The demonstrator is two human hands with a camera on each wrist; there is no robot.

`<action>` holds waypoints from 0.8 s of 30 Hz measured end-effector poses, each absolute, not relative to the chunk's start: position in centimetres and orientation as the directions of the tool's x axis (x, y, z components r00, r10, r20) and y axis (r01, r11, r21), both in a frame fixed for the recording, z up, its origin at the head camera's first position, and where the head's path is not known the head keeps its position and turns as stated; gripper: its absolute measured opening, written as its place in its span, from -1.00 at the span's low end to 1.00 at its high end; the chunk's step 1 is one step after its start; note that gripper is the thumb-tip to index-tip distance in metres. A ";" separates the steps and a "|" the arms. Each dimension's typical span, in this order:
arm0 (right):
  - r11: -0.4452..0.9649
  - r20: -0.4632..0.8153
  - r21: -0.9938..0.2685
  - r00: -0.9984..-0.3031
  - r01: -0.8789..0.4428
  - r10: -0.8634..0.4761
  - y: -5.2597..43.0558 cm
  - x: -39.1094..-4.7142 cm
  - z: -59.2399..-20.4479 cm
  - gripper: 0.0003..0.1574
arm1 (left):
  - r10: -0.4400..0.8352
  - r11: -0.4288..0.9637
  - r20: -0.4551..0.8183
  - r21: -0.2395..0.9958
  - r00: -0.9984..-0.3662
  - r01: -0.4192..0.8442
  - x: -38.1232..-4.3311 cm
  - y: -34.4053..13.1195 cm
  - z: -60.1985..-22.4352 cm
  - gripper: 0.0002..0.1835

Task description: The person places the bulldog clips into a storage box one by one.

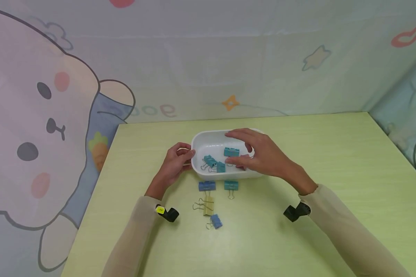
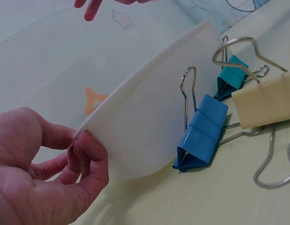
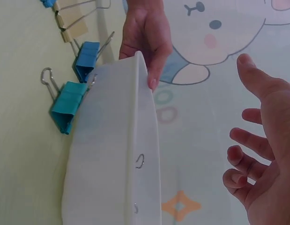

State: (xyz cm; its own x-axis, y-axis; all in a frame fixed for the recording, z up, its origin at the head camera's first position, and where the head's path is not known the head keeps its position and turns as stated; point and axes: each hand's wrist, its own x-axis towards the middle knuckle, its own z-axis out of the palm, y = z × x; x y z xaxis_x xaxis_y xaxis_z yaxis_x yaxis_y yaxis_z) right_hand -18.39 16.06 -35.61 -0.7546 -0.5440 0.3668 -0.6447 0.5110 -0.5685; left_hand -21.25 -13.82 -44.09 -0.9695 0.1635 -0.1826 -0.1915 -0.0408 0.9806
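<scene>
A white plastic box (image 1: 215, 137) stands on the table with several teal binder clips (image 1: 231, 152) and a pink one (image 1: 243, 161) inside. My left hand (image 1: 175, 163) pinches its left rim between thumb and fingers, seen closely in the left wrist view. Over the box's right part hovers my right hand (image 1: 263, 154), fingers spread, holding nothing in the right wrist view. In front of the box lie a blue binder clip (image 2: 203, 133) and a teal binder clip (image 3: 69, 103). Nearer me are a yellow binder clip (image 1: 208, 206) and a small blue binder clip (image 1: 216, 221).
The light green table (image 1: 350, 192) extends to both sides of the box. Its back edge meets a printed curtain (image 1: 194, 69), with more of the cloth at the left and right. Black wrist cameras sit on both wrists, over beige sleeves.
</scene>
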 end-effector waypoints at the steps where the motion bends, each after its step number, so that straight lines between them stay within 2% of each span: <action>1: 0.513 0.357 -0.566 -0.753 -0.645 -0.553 16.1 -18.2 -35.7 -0.16 | 0.164 -0.042 -0.182 0.981 -0.970 -0.191 -21.2 -13.8 -44.1 -0.65; 11: 0.516 0.288 -0.546 -0.726 -0.661 -0.625 16.8 -16.1 -37.4 -0.24 | 0.157 -0.037 -0.189 0.980 -0.969 -0.197 -21.3 -13.7 -43.9 -0.65; 18: 0.492 0.263 -0.536 -0.690 -0.686 -0.674 17.0 -14.7 -39.3 -0.40 | 0.158 -0.036 -0.193 0.979 -0.968 -0.201 -21.3 -13.7 -43.9 -0.62; 24: 0.505 0.221 -0.509 -0.674 -0.696 -0.705 17.2 -13.8 -40.8 -0.41 | 0.164 -0.046 -0.184 0.980 -0.969 -0.194 -21.3 -13.6 -43.8 -0.61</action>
State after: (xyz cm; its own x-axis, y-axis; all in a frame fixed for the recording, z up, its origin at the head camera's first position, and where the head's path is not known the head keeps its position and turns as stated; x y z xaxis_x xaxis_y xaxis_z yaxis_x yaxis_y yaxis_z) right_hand -13.84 17.20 -40.77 -0.6736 -0.7051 0.2214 -0.6965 0.5055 -0.5093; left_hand -21.29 -13.64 -43.80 -0.9691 0.1642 -0.1840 -0.1939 -0.0460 0.9800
